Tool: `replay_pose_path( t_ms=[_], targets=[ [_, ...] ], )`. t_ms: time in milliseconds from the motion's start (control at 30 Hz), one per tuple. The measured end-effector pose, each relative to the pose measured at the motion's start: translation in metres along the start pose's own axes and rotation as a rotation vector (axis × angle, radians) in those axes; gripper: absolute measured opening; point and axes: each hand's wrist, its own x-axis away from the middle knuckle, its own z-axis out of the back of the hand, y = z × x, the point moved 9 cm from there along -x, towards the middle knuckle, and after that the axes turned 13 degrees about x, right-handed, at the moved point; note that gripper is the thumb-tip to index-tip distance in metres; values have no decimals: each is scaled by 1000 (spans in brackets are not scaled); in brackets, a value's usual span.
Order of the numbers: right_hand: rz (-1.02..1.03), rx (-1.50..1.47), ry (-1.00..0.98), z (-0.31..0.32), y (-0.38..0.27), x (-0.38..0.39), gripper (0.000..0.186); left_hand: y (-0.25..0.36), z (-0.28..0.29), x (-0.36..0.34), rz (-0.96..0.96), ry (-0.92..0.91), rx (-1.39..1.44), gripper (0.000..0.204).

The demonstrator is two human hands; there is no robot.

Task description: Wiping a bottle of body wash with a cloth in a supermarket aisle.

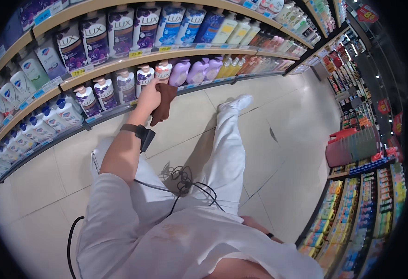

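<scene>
My left hand [149, 96] is closed around a bunched brown cloth [166, 98] that hangs down from it. It is at the front of the lower shelf, close to a white pump bottle with a reddish label [163, 72] and a white pump bottle with a dark purple label [144, 76]. Whether hand or cloth touches these bottles, I cannot tell. Light purple bottles [180, 73] stand just to the right. Low beside my body, part of my right hand [254, 224] shows next to my shirt, a dark band at its wrist. Its fingers are hidden.
Larger pump bottles [93, 39] fill the shelf above, with price tags along the shelf edge [136, 53]. A tangled black cable [184, 183] lies across my lap. Stacked red and grey baskets [352, 148] and more stocked shelves [348, 218] stand to the right, beyond the tiled floor [283, 121].
</scene>
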Motion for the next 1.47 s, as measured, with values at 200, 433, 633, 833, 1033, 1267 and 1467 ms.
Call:
replay_pose_path(
  t_ms=[200, 433, 633, 833, 1033, 1267, 1467],
  targets=[
    [-431, -264, -51, -49, 43, 10, 32, -14, -84, 11, -28, -373, -112, 35],
    [-717, -602, 264, -64, 59, 32, 31, -12, -140, 29, -62, -583, -124, 33],
    [-726, -335, 288, -45, 58, 33, 30, -6, -162, 38, 46, -626, -140, 34],
    [-648, -1524, -123, -141, 48, 60, 50, -3, -170, 30, -87, -650, -166, 40],
    [-728, -1327, -151, -141, 59, 59, 32, 1, -181, 36, -165, -714, -93, 40],
    [-713, -1826, -52, -100, 51, 117, 73, -37, -192, 23, -145, -806, -191, 52],
    [-454, -2236, 449, -68, 81, 82, 78, -79, -200, 6, -169, -818, -257, 58]
  ],
)
